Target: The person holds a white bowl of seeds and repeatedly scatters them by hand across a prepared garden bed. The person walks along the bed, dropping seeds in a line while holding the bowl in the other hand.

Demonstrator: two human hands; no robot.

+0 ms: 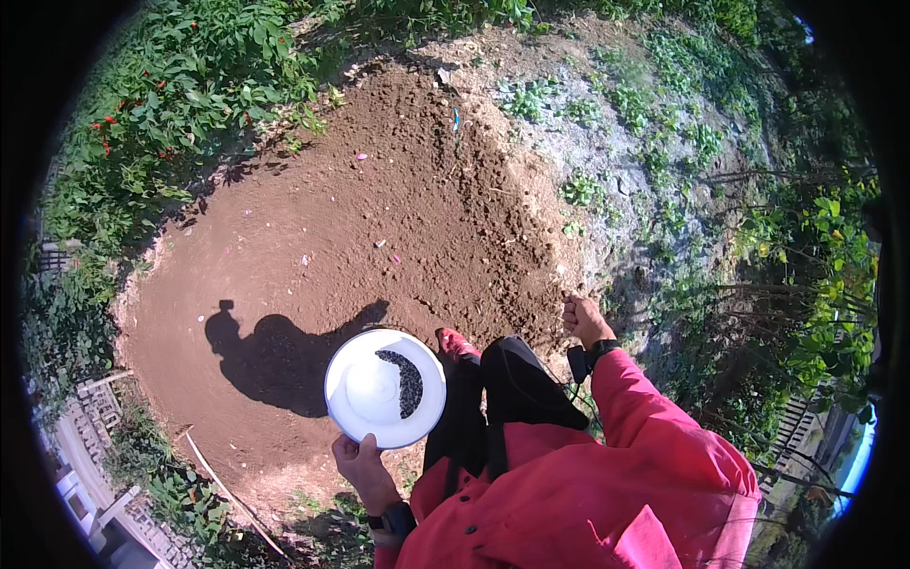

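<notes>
My left hand (pixel 361 464) grips the near rim of a round white plate or shallow lid (pixel 353 419), thumb on top. Small dark grains that look like seeds (pixel 411 387) lie in a curved heap along the right side of its inner surface. Out to the right, my right hand (pixel 586 320) is curled into a fist over the edge of the dug soil. Its palm is turned from view, so I cannot see anything inside it. Bare brown soil (pixel 306 213) spreads before me, finer on the left and cloddy towards the right.
Leafy plants with red fruits (pixel 206 78) border the soil at the upper left. Low green weeds (pixel 583 188) grow on the pale ground to the right. A thin stick (pixel 227 487) lies at the lower left. Pink scraps (pixel 362 156) and a blue scrap (pixel 456 119) dot the soil.
</notes>
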